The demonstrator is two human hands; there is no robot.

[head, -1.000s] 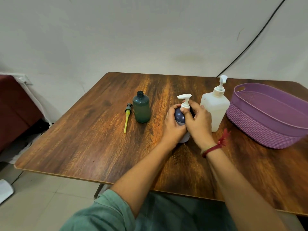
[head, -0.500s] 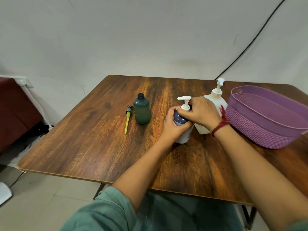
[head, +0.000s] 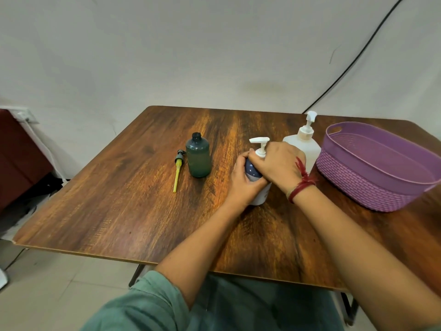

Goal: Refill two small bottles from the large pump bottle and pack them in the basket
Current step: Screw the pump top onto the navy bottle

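A small dark blue and white bottle (head: 253, 172) with a white pump head (head: 260, 142) stands mid-table. My left hand (head: 243, 185) grips its body from the left. My right hand (head: 278, 164) wraps around the pump collar at its top. A small green bottle (head: 198, 158) stands uncapped to the left, and its pump (head: 178, 169) with a yellow tube lies beside it on the table. Behind my right hand stands the large white pump bottle (head: 307, 146). The purple basket (head: 372, 185) sits at the right with nothing inside.
The wooden table (head: 124, 206) has a near edge just in front of my body. A black cable (head: 353, 60) runs down the white wall behind the table. A dark red cabinet (head: 16, 158) stands at the left.
My right hand has turned around the pump collar of the blue bottle, its wrist swinging out to the right. The left hand keeps its grip on the bottle's body.
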